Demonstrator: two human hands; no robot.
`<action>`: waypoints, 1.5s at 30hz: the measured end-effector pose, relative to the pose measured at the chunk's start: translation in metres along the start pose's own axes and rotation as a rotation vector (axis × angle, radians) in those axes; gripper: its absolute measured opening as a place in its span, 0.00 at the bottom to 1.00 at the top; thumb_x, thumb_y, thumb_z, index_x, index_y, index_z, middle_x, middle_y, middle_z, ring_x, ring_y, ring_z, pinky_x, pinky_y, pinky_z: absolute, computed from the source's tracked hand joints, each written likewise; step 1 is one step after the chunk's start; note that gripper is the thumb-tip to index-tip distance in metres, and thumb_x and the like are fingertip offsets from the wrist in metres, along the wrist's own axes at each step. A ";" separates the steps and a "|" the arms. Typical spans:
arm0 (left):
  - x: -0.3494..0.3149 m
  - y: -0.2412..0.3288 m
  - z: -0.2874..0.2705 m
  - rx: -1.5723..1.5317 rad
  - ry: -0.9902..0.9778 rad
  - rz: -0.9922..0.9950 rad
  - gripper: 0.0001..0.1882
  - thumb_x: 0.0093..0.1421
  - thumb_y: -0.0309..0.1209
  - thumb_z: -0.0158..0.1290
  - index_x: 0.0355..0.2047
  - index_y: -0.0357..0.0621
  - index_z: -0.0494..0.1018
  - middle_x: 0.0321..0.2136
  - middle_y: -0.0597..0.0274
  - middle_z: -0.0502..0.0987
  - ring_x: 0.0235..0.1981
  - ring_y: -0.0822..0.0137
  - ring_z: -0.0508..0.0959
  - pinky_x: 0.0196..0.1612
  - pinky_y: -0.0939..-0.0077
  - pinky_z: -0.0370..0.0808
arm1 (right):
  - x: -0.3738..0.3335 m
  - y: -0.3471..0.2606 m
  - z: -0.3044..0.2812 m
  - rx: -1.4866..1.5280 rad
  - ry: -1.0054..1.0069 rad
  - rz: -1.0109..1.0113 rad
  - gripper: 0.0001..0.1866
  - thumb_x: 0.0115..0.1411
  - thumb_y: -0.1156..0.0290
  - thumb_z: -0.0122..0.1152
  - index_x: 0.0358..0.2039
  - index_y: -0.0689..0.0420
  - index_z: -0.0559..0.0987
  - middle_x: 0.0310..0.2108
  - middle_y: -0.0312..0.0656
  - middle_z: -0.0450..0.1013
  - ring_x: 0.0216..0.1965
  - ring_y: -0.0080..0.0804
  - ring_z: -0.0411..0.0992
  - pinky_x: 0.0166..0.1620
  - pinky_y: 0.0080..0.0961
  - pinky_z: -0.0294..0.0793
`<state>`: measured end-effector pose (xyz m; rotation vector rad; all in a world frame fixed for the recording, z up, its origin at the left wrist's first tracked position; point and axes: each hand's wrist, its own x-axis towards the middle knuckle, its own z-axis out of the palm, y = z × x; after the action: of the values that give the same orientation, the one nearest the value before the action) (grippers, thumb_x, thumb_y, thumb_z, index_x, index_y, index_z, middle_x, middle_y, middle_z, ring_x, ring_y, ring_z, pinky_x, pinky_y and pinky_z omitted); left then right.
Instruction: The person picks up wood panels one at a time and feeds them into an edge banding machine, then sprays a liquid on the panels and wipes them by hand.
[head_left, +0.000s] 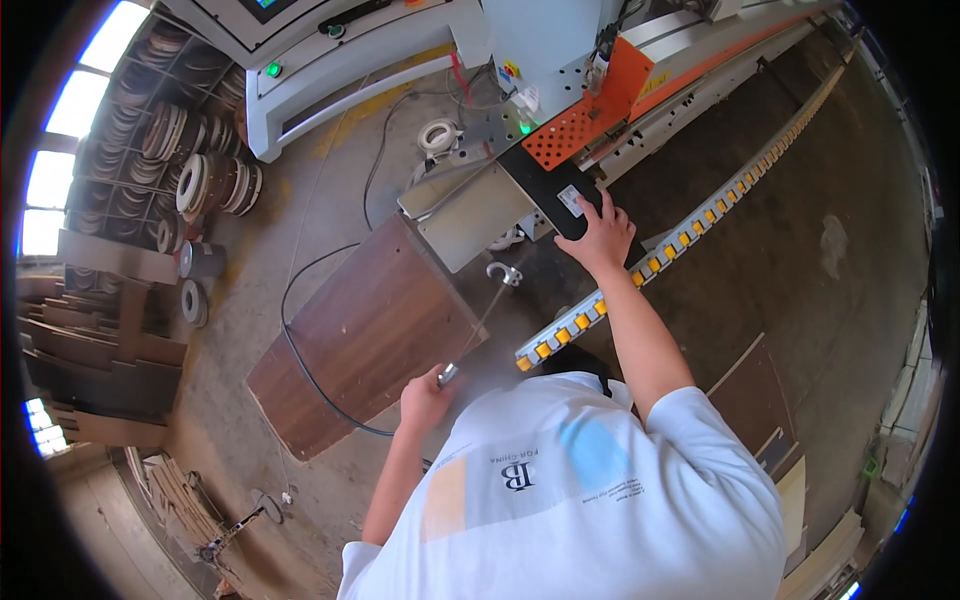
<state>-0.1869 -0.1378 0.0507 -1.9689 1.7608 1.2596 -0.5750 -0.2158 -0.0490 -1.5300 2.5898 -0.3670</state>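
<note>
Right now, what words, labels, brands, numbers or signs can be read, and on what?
White short-sleeved T-shirt: larger dark lettering, legible but not copied; fine print too small.
White rectangular label on the black flat panel under the right hand: too small.
Yellow sticker on the orange metal guard: too small.
Grey console's lit screen: unreadable.

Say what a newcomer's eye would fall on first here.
The bright orange perforated metal guard at upper centre would likely draw the eye first, then the long grey rail with yellow rollers running diagonally toward the upper right. Just below the guard, the right hand rests, fingers spread, on a flat black rectangular panel.
</note>
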 end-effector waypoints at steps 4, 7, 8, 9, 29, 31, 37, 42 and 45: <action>-0.001 0.014 0.021 0.043 0.097 0.198 0.19 0.61 0.46 0.63 0.44 0.44 0.81 0.26 0.47 0.82 0.28 0.48 0.82 0.35 0.60 0.77 | 0.026 0.027 -0.009 -0.009 -0.022 0.022 0.45 0.40 0.44 0.76 0.63 0.32 0.74 0.71 0.42 0.58 0.64 0.51 0.62 0.62 0.52 0.60; -0.005 0.037 0.025 0.089 0.066 0.179 0.20 0.60 0.46 0.63 0.44 0.46 0.82 0.27 0.47 0.83 0.30 0.47 0.83 0.37 0.60 0.78 | 0.057 0.056 -0.018 -0.037 -0.036 0.042 0.46 0.41 0.43 0.77 0.63 0.31 0.73 0.72 0.40 0.57 0.65 0.50 0.62 0.63 0.52 0.60; -0.005 0.041 0.027 0.092 0.070 0.181 0.20 0.60 0.46 0.63 0.44 0.46 0.82 0.27 0.47 0.83 0.30 0.47 0.83 0.37 0.60 0.78 | 0.068 0.067 -0.022 -0.042 -0.043 0.049 0.46 0.41 0.43 0.77 0.64 0.31 0.73 0.72 0.40 0.57 0.66 0.49 0.62 0.63 0.52 0.61; -0.007 0.044 0.029 0.080 0.050 0.153 0.20 0.60 0.46 0.63 0.44 0.46 0.82 0.28 0.47 0.83 0.30 0.48 0.83 0.37 0.60 0.78 | 0.079 0.078 -0.026 -0.034 -0.050 0.052 0.46 0.41 0.44 0.78 0.64 0.31 0.73 0.73 0.40 0.56 0.66 0.49 0.61 0.64 0.51 0.60; 0.041 0.053 0.007 0.560 -0.236 0.590 0.29 0.61 0.57 0.58 0.52 0.49 0.78 0.35 0.47 0.84 0.40 0.45 0.83 0.43 0.55 0.79 | -0.175 0.196 -0.032 1.466 0.529 0.741 0.22 0.73 0.55 0.54 0.45 0.64 0.83 0.41 0.43 0.82 0.41 0.30 0.81 0.45 0.29 0.83; 0.050 0.049 0.010 0.606 -0.329 0.636 0.28 0.61 0.58 0.59 0.51 0.52 0.78 0.34 0.49 0.84 0.40 0.45 0.83 0.43 0.54 0.79 | -0.256 0.184 -0.030 1.430 0.552 0.834 0.21 0.74 0.57 0.53 0.43 0.65 0.82 0.40 0.46 0.81 0.41 0.33 0.82 0.46 0.31 0.83; 0.062 0.058 0.049 1.075 -0.610 0.774 0.24 0.62 0.56 0.55 0.52 0.59 0.76 0.42 0.49 0.84 0.48 0.45 0.82 0.49 0.52 0.77 | -0.497 0.163 -0.018 1.417 1.090 1.302 0.16 0.70 0.63 0.56 0.46 0.64 0.81 0.43 0.44 0.80 0.44 0.35 0.81 0.47 0.31 0.82; 0.045 0.070 0.108 1.178 -0.852 0.893 0.23 0.62 0.53 0.55 0.53 0.60 0.75 0.45 0.49 0.83 0.50 0.46 0.81 0.52 0.57 0.76 | -0.663 0.142 -0.020 1.305 1.468 1.497 0.14 0.70 0.63 0.57 0.44 0.61 0.81 0.41 0.41 0.80 0.44 0.32 0.81 0.47 0.30 0.81; 0.068 0.054 0.146 1.222 -0.931 0.923 0.22 0.62 0.52 0.55 0.54 0.60 0.74 0.46 0.49 0.83 0.51 0.47 0.81 0.52 0.58 0.76 | -0.730 0.138 -0.013 1.241 1.560 1.568 0.15 0.71 0.61 0.56 0.45 0.61 0.81 0.41 0.40 0.80 0.44 0.31 0.80 0.47 0.31 0.81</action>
<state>-0.3057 -0.1045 -0.0664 0.1293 2.0053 0.6384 -0.3406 0.4880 -0.0920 1.6016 1.8775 -2.4805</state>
